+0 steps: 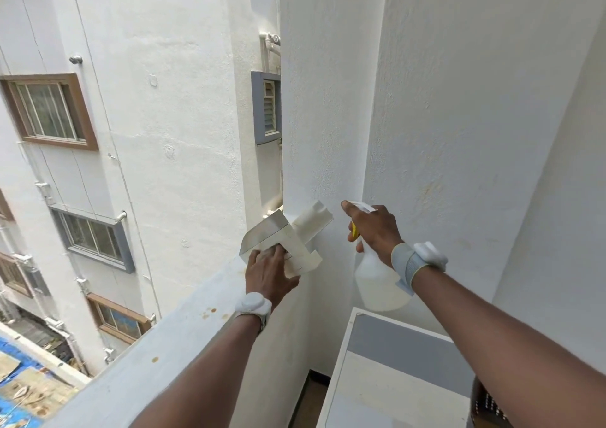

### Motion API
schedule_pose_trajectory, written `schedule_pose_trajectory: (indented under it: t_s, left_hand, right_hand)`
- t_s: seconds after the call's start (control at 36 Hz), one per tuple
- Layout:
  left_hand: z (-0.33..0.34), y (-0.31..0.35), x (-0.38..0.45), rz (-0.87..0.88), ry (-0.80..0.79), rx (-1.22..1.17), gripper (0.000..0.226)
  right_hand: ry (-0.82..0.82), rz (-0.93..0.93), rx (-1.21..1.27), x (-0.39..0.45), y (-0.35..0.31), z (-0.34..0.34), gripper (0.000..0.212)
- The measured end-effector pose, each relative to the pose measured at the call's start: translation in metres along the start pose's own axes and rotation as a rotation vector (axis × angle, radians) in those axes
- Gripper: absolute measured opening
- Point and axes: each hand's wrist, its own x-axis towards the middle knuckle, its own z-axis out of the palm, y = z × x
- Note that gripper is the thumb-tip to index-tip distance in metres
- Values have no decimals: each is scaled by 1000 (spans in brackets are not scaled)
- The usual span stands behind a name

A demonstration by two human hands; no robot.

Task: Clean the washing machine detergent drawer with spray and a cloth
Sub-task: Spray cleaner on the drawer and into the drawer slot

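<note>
Spraying is the step you are in: your right hand (377, 231) is wrapped round the neck of the spray bottle (377, 280), its forefinger stretched forward along the top of the white head, and the nozzle faces left toward the detergent drawer (295, 240). Your left hand (269, 270) holds that drawer from below at its near end, fingers (275, 254) curled up round the front panel, with the drawer tilted so its far end rises toward the white wall (328, 116). It sits out of the machine entirely, held over the inner edge of the balcony ledge (183, 336), well above the washing machine (393, 378) whose white and grey top shows at the lower right.

The next move, as I judge it, calls for a squeeze of the yellow trigger (354, 231) with the nozzle kept aimed at the drawer body and not past it, over the ledge (there is a long drop on the far side). Keep the left grip firm, since wet plastic will slip.

As for contents: the bottle is translucent and pale, and whether liquid stands in it cannot be told from here. The drawer shows you its underside and outer walls, so its compartments are hidden. No cloth is in view; you will have to fetch one before wiping.
</note>
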Motion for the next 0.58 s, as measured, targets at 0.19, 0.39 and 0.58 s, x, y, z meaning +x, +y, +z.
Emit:
schedule_pose_trajectory:
  t_s: [0.19, 0.39, 0.58]
  left_hand:
    - [8, -4, 0, 84, -17, 78, 62]
    - [6, -4, -3, 227, -16, 169, 64]
    - [1, -8, -8, 303, 17, 210, 63]
  right_hand:
    - [-50, 16, 31, -9, 10, 2, 46]
    - [-187, -30, -3, -18, 15, 19, 56]
    - [57, 34, -47, -5, 19, 1, 61]
